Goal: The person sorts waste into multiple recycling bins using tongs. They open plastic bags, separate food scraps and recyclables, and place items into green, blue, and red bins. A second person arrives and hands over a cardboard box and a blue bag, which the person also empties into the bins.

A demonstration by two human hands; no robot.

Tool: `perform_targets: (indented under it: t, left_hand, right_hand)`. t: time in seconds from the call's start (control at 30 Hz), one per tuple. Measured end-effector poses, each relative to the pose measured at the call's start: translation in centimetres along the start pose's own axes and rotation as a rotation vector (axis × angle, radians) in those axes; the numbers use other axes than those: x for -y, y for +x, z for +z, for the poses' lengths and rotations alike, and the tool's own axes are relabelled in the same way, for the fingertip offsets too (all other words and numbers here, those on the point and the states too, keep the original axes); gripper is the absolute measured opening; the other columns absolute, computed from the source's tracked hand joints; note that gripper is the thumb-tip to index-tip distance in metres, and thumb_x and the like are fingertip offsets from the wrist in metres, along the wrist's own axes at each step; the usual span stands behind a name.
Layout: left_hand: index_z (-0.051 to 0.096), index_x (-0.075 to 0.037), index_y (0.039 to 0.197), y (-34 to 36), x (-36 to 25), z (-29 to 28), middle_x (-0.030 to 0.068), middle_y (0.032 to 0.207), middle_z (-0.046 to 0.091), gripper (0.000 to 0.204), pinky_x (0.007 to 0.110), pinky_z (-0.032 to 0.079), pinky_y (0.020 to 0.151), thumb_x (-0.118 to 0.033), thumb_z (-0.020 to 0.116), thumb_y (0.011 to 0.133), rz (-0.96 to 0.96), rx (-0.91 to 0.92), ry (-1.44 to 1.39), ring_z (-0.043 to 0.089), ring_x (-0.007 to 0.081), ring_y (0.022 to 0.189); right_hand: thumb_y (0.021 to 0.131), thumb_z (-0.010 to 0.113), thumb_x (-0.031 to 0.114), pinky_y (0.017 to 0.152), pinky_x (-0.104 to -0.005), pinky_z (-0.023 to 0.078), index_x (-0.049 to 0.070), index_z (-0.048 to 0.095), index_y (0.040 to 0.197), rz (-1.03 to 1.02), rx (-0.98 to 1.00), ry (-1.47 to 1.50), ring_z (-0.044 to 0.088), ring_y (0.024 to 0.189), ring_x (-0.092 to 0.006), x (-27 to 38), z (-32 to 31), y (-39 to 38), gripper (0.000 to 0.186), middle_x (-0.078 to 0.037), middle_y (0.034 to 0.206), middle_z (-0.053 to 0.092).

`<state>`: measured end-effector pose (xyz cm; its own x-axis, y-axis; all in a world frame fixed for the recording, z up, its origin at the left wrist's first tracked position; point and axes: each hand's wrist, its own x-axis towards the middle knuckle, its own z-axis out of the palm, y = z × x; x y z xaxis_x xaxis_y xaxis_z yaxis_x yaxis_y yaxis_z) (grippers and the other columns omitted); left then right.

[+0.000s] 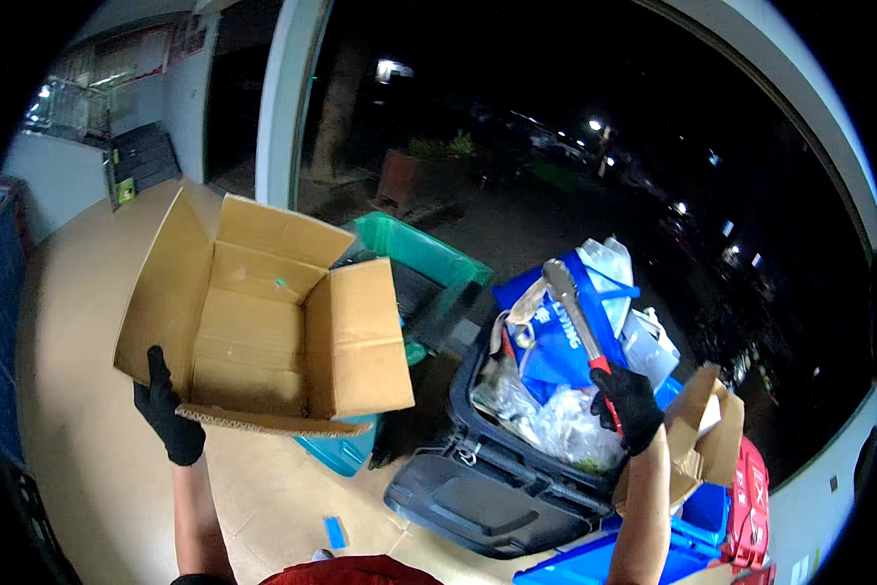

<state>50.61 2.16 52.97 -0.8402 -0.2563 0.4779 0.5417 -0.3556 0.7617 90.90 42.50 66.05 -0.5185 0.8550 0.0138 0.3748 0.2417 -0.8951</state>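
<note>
My left hand (172, 414), in a black glove, grips the near left corner of an open cardboard box (253, 322). The box is held up with its flaps spread, and only a small green speck shows on its inner wall. In my right hand (634, 405), also gloved in black, are tongs (577, 317) with a red handle and metal jaws pointing up and away. They hang above a dark wheeled bin (465, 375) heaped with a blue bag (551, 351), clear plastic bags (570, 429) and white bags. The bin's lid (492, 502) hangs down on the near side.
Behind the box stands a green bin (419, 244). A second cardboard box (717, 439), blue bins (580, 565) and a red bag or box (751, 502) are at the right. A blue piece (335, 531) lies on the tiled floor. A white post (282, 97) rises beyond.
</note>
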Motion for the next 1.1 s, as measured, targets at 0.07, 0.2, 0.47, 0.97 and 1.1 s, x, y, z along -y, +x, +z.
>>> perform_targets:
  t: [0.07,0.2,0.47,0.97,1.1]
  left_hand:
    - [0.057,0.006,0.126,0.9,0.2,-3.4,0.0173,0.125,0.06,0.04,0.036,0.045,0.096,-0.024,0.052,0.1,-0.039,-0.039,-0.016,0.058,0.0229,0.111]
    - [0.055,0.004,0.132,1.9,2.1,-11.1,0.02,0.131,0.056,0.04,0.04,0.043,0.102,-0.019,0.043,0.101,0.162,-0.029,0.224,0.056,0.0274,0.119]
    - [0.054,0.004,0.133,3.3,0.2,-16.2,0.0166,0.13,0.058,0.041,0.039,0.045,0.098,-0.02,0.046,0.101,0.056,-0.267,0.298,0.056,0.023,0.114]
    - [0.07,-0.002,0.095,6.5,3.7,-19.1,-0.0006,0.077,0.061,0.023,0.025,0.041,0.064,-0.024,0.064,0.095,-0.03,-0.408,0.411,0.051,0.0065,0.071]
    - [0.056,0.003,0.128,7.0,7.7,-20.4,0.0141,0.119,0.063,0.036,0.035,0.045,0.097,-0.016,0.052,0.098,0.19,0.014,0.818,0.059,0.0211,0.107]
  right_hand:
    - [0.09,0.069,0.029,0.039,-0.0267,0.039,0.005,0.066,0.115,0.031,0.072,0.027,0.053,0.041,-0.0132,0.2,2.9,3.2,0.035,-0.008,0.062,0.063]
    - [0.088,0.071,0.023,0.042,-0.0299,0.041,0.006,0.07,0.105,-0.014,0.084,0.057,0.055,0.048,-0.0145,-0.3,10.1,12.0,0.024,-0.008,0.064,0.063]
    - [0.085,0.066,0.039,0.082,-0.0439,0.048,0.009,0.059,0.12,-0.289,-0.165,-0.466,0.063,0.098,-0.0332,3.7,20.1,23.1,0.046,-0.018,0.105,0.065]
    - [0.078,0.07,0.046,0.075,-0.0418,0.052,0.005,0.058,0.119,0.03,0.338,-0.911,0.066,0.085,-0.0284,-6.0,34.0,20.2,0.059,-0.02,0.097,0.067]
    - [0.085,0.063,0.04,0.075,-0.0424,0.049,0.012,0.063,0.106,-0.184,0.07,-0.888,0.06,0.09,-0.0262,-13.2,29.9,21.3,0.035,-0.013,0.1,0.063]
